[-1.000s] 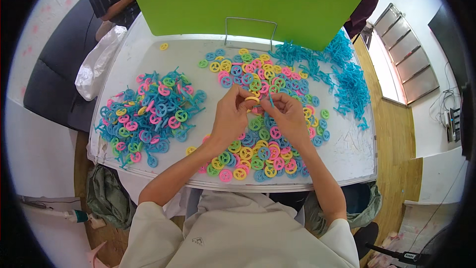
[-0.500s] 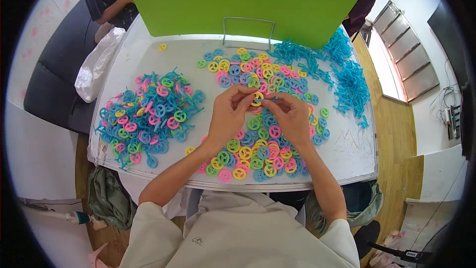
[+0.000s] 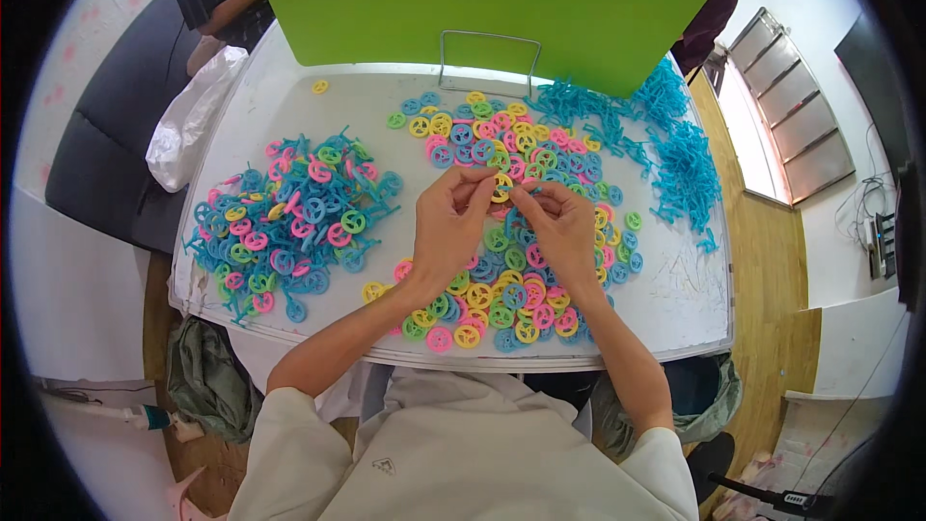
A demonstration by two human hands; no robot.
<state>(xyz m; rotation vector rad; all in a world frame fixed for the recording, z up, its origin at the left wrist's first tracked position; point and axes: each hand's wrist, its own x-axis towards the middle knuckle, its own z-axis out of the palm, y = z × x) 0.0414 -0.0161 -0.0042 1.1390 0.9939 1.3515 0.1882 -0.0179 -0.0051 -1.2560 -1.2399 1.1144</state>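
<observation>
Between thumb and fingers, my left hand point(image 3: 453, 217) pinches a small yellow spoked plastic wheel point(image 3: 502, 188). Close against it on the right, my right hand point(image 3: 562, 222) pinches a blue plastic stick piece, mostly covered by the fingers, with its end at the wheel's middle. Both hands are over a spread of loose wheels point(image 3: 479, 295) in pink, yellow, green and blue. On the left lies a heap of wheels joined to blue sticks point(image 3: 289, 217). Loose blue stick pieces point(image 3: 685, 174) are piled at the table's far right.
A green panel point(image 3: 482, 0) stands along the far edge of the white table point(image 3: 666, 299), with a wire frame point(image 3: 490, 34) before it. A silvery bag point(image 3: 193, 121) is at the left edge. Other people sit beyond the panel. Dark green sacks point(image 3: 207, 381) hang below the table.
My right fingers have moved in closer to the yellow wheel, and less of the blue stick shows. The wheel has turned slightly in my left fingers.
</observation>
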